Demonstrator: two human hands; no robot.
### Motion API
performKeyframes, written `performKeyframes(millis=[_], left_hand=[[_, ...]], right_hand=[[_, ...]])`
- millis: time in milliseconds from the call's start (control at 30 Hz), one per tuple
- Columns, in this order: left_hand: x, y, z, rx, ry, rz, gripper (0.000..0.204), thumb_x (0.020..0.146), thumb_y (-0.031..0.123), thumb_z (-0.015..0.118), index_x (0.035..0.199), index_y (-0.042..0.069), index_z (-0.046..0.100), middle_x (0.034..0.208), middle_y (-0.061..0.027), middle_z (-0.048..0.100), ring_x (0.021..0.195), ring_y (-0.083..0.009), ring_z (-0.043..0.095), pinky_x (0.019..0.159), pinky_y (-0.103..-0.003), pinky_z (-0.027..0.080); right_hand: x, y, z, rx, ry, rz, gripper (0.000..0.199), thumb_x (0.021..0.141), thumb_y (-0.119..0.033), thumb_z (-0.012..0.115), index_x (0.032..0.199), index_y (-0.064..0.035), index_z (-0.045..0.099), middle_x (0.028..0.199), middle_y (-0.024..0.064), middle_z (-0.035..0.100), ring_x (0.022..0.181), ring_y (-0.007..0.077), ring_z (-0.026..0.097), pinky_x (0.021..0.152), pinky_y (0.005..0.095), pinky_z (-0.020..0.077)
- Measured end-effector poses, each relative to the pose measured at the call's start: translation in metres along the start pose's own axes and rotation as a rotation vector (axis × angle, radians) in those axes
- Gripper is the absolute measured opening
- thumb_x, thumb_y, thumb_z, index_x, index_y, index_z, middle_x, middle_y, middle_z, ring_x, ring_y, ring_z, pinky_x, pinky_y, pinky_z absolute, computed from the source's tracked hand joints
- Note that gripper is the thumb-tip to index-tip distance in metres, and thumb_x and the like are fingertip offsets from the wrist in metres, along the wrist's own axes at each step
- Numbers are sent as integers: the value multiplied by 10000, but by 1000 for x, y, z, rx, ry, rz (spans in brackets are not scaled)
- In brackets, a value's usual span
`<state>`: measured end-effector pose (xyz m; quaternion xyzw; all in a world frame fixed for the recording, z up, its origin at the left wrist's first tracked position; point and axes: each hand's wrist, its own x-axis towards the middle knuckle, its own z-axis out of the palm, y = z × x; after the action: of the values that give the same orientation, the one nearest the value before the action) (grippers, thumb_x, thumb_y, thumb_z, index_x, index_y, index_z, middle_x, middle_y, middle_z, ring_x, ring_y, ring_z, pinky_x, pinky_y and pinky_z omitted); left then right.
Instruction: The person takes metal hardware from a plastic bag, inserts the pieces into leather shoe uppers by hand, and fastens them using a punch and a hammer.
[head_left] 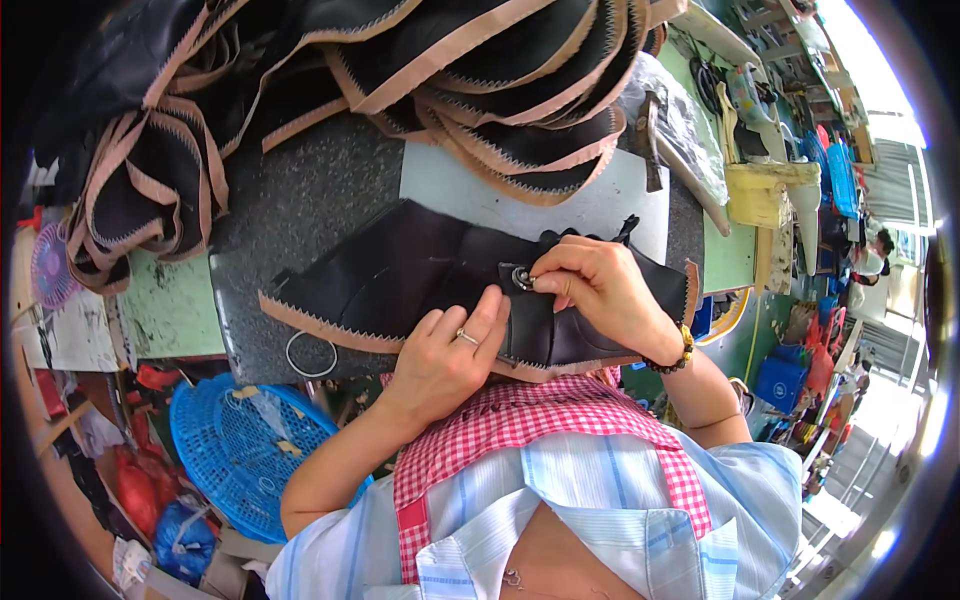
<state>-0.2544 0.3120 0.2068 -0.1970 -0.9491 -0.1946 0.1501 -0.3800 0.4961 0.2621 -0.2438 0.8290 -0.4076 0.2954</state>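
Note:
A black leather piece (400, 275) with a tan zigzag edge lies flat on the dark stone slab (300, 190). My left hand (450, 350), a ring on one finger, presses its fingers flat on the leather's lower middle. My right hand (590, 285), with a beaded bracelet at the wrist, pinches a small round metal snap (522, 278) set on the leather, thumb and forefinger closed on it.
A big heap of similar black pieces with tan edges (470, 90) fills the top of the slab, and another stack (150, 190) hangs at the left. A metal ring (311, 355) lies near the slab's front edge. A blue plastic basket (240, 450) stands below. A cluttered green bench (745, 140) runs at the right.

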Motion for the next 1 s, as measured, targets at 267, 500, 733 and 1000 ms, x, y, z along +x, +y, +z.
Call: performKeyframes(millis=[267, 500, 733, 1000], left_hand=[[2, 0, 4, -37, 46, -15, 411, 720, 92, 586, 1105, -37, 652, 1189, -138, 612, 694, -170, 526, 618, -279, 440], [0, 1, 7, -92, 72, -30, 424, 701, 98, 600, 1099, -43, 639, 1167, -139, 604, 737, -188, 560, 649, -295, 466], [-2, 2, 9, -84, 95, -38, 440, 693, 88, 607, 1116, -30, 628, 1181, -137, 596, 761, -192, 574, 666, -297, 474], [6, 4, -1, -56, -34, -63, 639, 716, 45, 582, 1352, 19, 521, 1426, -92, 494, 695, -169, 525, 647, -285, 456]], right_hand=[[8, 1, -5, 61, -54, 156, 110, 862, -63, 663, 910, 34, 681, 742, 89, 642, 570, 123, 629, 548, 266, 494], [14, 2, -12, 114, -155, 260, 137, 917, -130, 661, 936, 4, 684, 755, -8, 626, 606, 55, 593, 573, 191, 485], [12, 1, -6, 53, -102, 200, 160, 890, -119, 675, 928, 34, 698, 719, 49, 648, 573, 92, 596, 561, 244, 491], [5, -7, -8, -144, -77, 190, 162, 837, -98, 699, 937, 28, 683, 766, 123, 678, 637, 145, 668, 603, 286, 520]])
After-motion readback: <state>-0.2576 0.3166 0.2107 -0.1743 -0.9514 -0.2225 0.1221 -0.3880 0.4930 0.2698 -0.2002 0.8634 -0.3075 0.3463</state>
